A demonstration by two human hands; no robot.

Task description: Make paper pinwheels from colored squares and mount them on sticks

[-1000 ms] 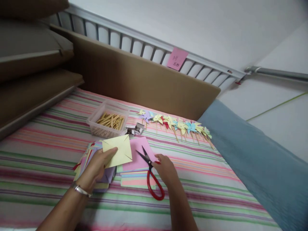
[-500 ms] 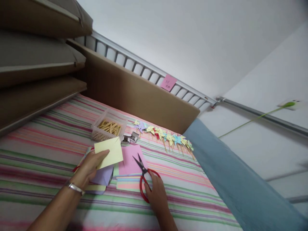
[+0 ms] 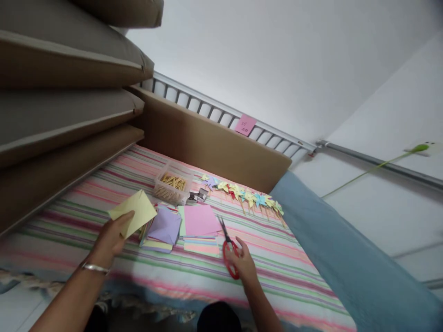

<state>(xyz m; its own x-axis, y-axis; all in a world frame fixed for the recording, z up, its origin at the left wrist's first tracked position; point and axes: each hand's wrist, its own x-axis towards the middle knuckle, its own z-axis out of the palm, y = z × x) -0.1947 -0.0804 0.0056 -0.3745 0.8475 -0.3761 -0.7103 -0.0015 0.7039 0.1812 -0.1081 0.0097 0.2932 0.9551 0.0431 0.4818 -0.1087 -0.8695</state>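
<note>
The right hand (image 3: 244,265) has its fingers on the red handles of the scissors (image 3: 228,239), over the striped cloth (image 3: 290,276), with the blades pointing away from the body. The hold looks loose, the index finger not wrapped around a handle, so the blades could swing or slip if they meet thick paper. The left hand (image 3: 109,242) pinches the yellow sheet (image 3: 143,214) at one side, thumb on top, left of the paper piles; a hold on one side alone could let the far corner bend under the blades, and a cut run too deep could split the sheet. Just beyond, the coloured sheets (image 3: 201,247) and the pink sheet (image 3: 200,220) lie loose near the scissor tips, which could nick or drag them. The purple sheet (image 3: 165,226) tops an uneven pile that a sleeve or wrist could topple. Farther off, a stray knock could tip the box (image 3: 169,194) of sticks (image 3: 174,181) or the small grey box (image 3: 203,193) beside it, or crease the pinwheels (image 3: 249,198).
</note>
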